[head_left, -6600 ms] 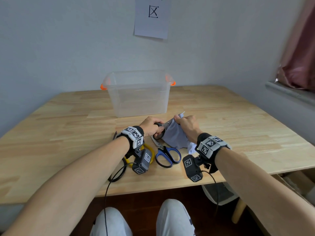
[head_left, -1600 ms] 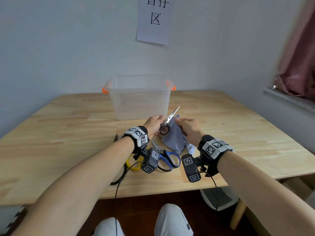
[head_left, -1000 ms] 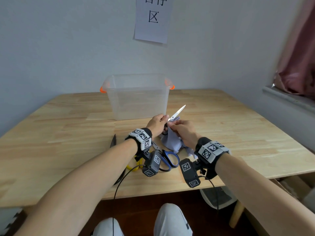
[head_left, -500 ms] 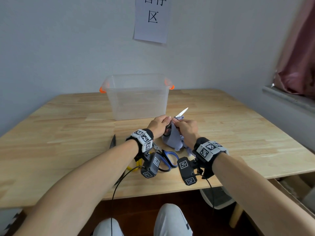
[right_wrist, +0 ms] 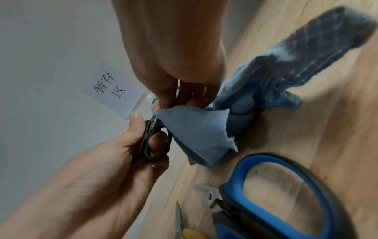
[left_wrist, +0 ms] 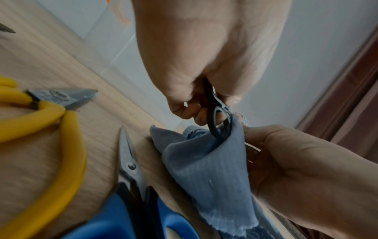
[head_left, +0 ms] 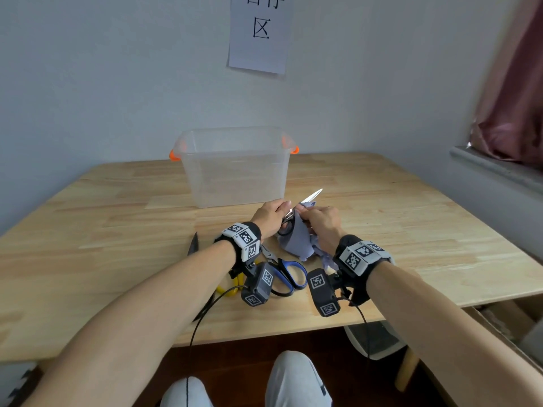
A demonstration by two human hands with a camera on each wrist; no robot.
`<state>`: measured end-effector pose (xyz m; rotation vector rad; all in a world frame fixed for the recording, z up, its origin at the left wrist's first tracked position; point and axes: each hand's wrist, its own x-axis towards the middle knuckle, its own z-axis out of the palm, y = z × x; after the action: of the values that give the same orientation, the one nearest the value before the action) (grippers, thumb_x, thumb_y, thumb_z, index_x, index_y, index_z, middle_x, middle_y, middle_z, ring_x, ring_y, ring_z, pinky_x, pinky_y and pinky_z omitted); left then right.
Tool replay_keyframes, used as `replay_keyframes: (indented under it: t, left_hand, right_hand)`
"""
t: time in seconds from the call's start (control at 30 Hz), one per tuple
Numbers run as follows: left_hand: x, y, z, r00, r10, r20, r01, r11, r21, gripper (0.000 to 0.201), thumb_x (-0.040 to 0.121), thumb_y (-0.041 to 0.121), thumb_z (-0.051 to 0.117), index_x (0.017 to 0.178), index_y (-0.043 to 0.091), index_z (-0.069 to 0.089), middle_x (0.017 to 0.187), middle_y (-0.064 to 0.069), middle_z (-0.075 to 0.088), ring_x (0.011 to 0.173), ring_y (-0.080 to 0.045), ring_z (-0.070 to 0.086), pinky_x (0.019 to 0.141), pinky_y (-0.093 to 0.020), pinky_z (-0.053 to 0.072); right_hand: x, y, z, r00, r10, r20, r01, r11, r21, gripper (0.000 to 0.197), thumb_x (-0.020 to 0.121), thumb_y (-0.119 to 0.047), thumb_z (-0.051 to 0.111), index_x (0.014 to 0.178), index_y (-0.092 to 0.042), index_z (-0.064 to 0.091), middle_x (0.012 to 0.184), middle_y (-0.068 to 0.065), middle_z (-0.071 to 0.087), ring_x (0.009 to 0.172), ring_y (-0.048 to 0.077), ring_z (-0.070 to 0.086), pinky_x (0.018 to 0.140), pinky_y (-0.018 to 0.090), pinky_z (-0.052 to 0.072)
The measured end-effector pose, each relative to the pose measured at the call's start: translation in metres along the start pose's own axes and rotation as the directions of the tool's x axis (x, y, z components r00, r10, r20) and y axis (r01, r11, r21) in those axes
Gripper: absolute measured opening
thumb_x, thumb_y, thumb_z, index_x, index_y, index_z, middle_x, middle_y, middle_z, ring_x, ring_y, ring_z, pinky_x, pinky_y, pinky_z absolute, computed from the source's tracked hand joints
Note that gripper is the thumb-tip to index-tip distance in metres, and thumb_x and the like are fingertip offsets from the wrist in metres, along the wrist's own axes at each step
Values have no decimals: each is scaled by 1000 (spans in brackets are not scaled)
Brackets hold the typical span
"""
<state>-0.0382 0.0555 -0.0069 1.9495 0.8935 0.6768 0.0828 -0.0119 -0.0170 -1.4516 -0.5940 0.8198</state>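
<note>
**Figure: Wiping the small scissors with a cloth**

We are holding the small scissors [head_left: 311, 197] just above the worktop [head_left: 117, 230], near its middle. The blades appear to be together and are pointing toward 1 o'clock in the head view. Our left hand [head_left: 271, 214] is gripping the black handles, with one finger curled through a loop and the thumb lying along the outside. Our right hand [head_left: 321, 223] is pinching the blue-grey cloth [head_left: 295, 240] around the blades near the pivot, and the cloth's loose end is trailing onto the worktop at 5 o'clock.

In our judgement, the step is done well by drawing the cloth from pivot toward tip. Fingertips should be pressing on the flat faces, away from the cutting edge. The handles should be squeezed shut so the blades cannot open inside the fold.

The clear bin [head_left: 235, 177] is standing at 12 o'clock of the hands. Blue-handled scissors [head_left: 289, 274] are lying at 6 o'clock and yellow-handled pliers [head_left: 227, 289] at 7 o'clock.
</note>
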Motion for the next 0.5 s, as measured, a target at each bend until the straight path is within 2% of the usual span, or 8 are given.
replay_keyframes:
  t: [0.07,0.13,0.17,0.23,0.3,0.37,0.43,0.5]
  left_hand:
    - [1,0,1,1000,3,0,-3,1000,7,36,106,27,41,76,12,53,72,-3,47,72,-17,43,70,-31,33]
    - [1,0,0,1000,4,-6,-4,1000,7,36,106,28,41,77,10,53,73,-6,45,71,-18,42,68,-30,33]
    - [2,-1,-1,1000,4,-14,-4,1000,1,36,106,28,41,74,12,50,71,-4,43,69,-17,41,64,-28,34]
    - [1,-3,-4,1000,2,-17,-2,1000,6,38,106,27,41,69,16,45,67,-1,40,63,-14,39,56,-21,34]
    - [0,-4,-4,1000,20,-5,-20,999,35,40,106,25,40,67,18,43,66,1,39,64,-14,39,61,-25,33]
    - [-2,-1,-4,1000,31,4,-31,999,45,40,106,25,40,66,21,43,66,1,39,65,-14,37,63,-30,30]
    - [-1,-1,-4,1000,20,-1,-20,998,53,41,106,25,40,66,21,41,65,1,38,62,-12,36,61,-30,29]
    - [0,-2,-6,1000,19,-9,-18,998,68,41,106,26,40,66,18,41,64,1,37,64,-15,36,61,-31,29]
  right_hand:
    - [2,0,0,999,9,-35,-7,999,51,16,87,-11,74,78,2,74,81,20,70,72,27,66,77,44,59]
    - [3,1,2,1000,8,-27,-7,1000,27,17,87,-14,75,79,1,74,80,18,70,71,25,66,76,40,58]
    - [2,2,2,1000,-2,-1,2,1000,-15,19,87,-16,75,78,1,74,77,17,70,68,24,65,73,37,58]
    - [-2,3,4,998,-18,63,24,995,-100,22,87,-18,75,74,0,72,65,13,65,54,16,60,54,25,53]
    - [-3,4,3,997,-22,72,30,993,-115,23,89,-16,74,70,-3,71,55,7,59,40,10,51,41,19,43]
    - [1,2,2,999,-34,-1,34,996,-85,22,88,-18,74,72,-5,73,57,7,61,44,12,53,46,22,46]
    - [5,2,2,998,-44,-51,40,996,-79,23,88,-20,74,70,-6,72,56,5,62,49,13,55,50,23,49]
    - [3,4,3,999,-37,-2,37,993,-108,28,89,-19,74,65,-5,69,50,2,57,43,11,50,43,19,43]
